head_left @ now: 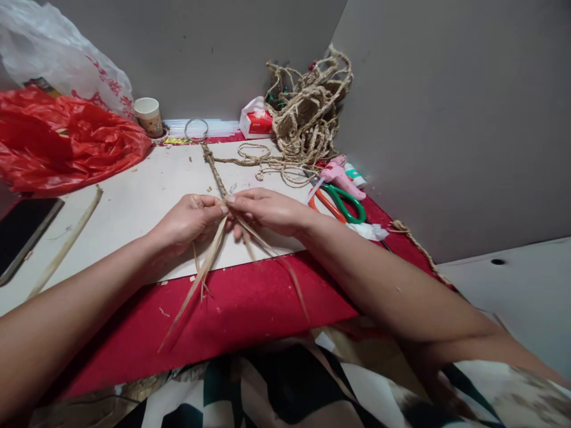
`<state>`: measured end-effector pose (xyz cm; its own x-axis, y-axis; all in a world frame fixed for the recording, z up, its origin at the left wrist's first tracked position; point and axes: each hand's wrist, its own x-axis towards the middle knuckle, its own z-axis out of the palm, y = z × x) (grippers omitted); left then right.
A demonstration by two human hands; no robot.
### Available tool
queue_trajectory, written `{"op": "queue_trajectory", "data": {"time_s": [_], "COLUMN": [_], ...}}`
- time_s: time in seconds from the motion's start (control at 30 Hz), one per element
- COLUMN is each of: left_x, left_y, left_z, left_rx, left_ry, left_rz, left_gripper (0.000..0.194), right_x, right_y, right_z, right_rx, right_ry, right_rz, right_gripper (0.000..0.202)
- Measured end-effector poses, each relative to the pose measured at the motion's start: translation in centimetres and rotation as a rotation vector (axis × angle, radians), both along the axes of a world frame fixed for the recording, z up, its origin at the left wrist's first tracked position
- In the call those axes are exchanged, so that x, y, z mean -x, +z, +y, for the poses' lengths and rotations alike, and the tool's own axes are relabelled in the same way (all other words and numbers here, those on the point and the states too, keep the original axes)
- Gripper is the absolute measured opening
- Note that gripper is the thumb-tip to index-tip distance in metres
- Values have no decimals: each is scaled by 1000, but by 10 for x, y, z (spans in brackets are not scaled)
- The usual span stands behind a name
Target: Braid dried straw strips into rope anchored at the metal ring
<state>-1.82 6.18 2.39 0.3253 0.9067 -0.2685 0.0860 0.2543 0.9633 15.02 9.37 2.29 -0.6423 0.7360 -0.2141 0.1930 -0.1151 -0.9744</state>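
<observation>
A braided straw cord [216, 172] runs down the white board [169, 178] from a metal ring [196, 129] at the back. My left hand [190, 220] pinches its near end between thumb and finger. Right beside it, my right hand [263, 208] pinches the same spot, the two thumbs almost touching. Loose flat straw strands [209, 258] fan out below the hands, some to the left and others to the right, hanging over the board's front edge. The fingers underneath partly hide where the strands meet the braid.
A tangled heap of braided cord [307, 113] stands in the back corner near a tissue pack [256, 119]. Green-and-orange-handled scissors [343, 202] and a pink glue gun [341, 175] lie right. Left are a phone [29, 232], a straw stalk [66, 241], a red plastic bag [66, 137] and a paper cup [148, 116].
</observation>
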Motion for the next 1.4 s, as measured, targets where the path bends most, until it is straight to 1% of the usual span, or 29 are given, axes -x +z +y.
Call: {"op": "queue_trajectory", "data": {"time_s": [0.07, 0.13, 0.2, 0.3, 0.4, 0.47, 0.53, 0.63, 0.7, 0.77, 0.83, 0.9, 1.0, 1.03, 1.1, 1.13, 1.17, 1.2, 1.27, 1.3, 1.33, 1.37, 1.4], "left_x": [1, 2, 2, 2, 4, 7, 8, 9, 7, 4, -2, -8, -17, -19, -19, -17, -13, -9, 1, 4, 7, 8, 8], "left_y": [-1, -2, -1, 0, 0, 0, 3, 12, 18, 21, 18, 12, 4, 4, 10, 14, 19, 24, 28, 27, 24, 18, 12], "left_z": [1, 2, 2, 1, 3, 5, 5, 2, -3, -9, -17, -24, -36, -39, -42, -41, -38, -34, -20, -13, -6, 0, 4], "left_rx": [-7, -15, -27, -110, -242, -330, -402, -506, -602, -680, -722, -745, -773, -777, -765, -748, -726, -705, -664, -641, -598, -518, -403], "left_ry": [-11, -9, -23, -11, -19, -60, -123, -208, -221, -220, -230, -234, -279, -312, -378, -381, -347, -278, -38, 94, 181, 211, 195], "left_rz": [15, 44, 87, 177, 340, 472, 591, 796, 961, 1115, 1237, 1332, 1402, 1402, 1353, 1299, 1224, 1129, 900, 773, 638, 491, 334], "left_gripper": [19, 18, 17, 17, 19, 21, 23, 27, 30, 33, 37, 39, 36, 35, 32, 31, 30, 31, 29, 24, 21, 21, 22], "right_x": [3, 3, 1, -2, 0, 5, 10, 15, 16, 16, 17, 18, 19, 19, 17, 16, 14, 12, 8, 6, 5, 4, 4], "right_y": [-2, -3, -3, -5, -7, -7, -7, -6, -7, -8, -8, -7, -6, -5, -5, -4, -4, -3, -3, -3, -3, -3, -4], "right_z": [-2, -1, 4, 9, 7, 1, -5, -11, -13, -14, -15, -17, -19, -19, -17, -16, -14, -11, -7, -4, -3, -1, 0], "right_rx": [68, 63, 65, 169, 320, 360, 345, 289, 260, 281, 355, 425, 453, 453, 465, 474, 483, 492, 512, 522, 531, 537, 539], "right_ry": [38, 34, 65, 101, 47, -21, -103, -204, -242, -250, -227, -211, -226, -227, -213, -202, -188, -171, -142, -126, -107, -85, -63], "right_rz": [-6, -55, -105, -97, 2, 53, 54, 23, 32, 73, 139, 191, 203, 198, 192, 197, 211, 228, 255, 265, 272, 276, 277], "right_gripper": [31, 31, 33, 36, 35, 33, 31, 29, 26, 26, 29, 32, 27, 23, 17, 16, 17, 18, 18, 18, 17, 16, 15]}}
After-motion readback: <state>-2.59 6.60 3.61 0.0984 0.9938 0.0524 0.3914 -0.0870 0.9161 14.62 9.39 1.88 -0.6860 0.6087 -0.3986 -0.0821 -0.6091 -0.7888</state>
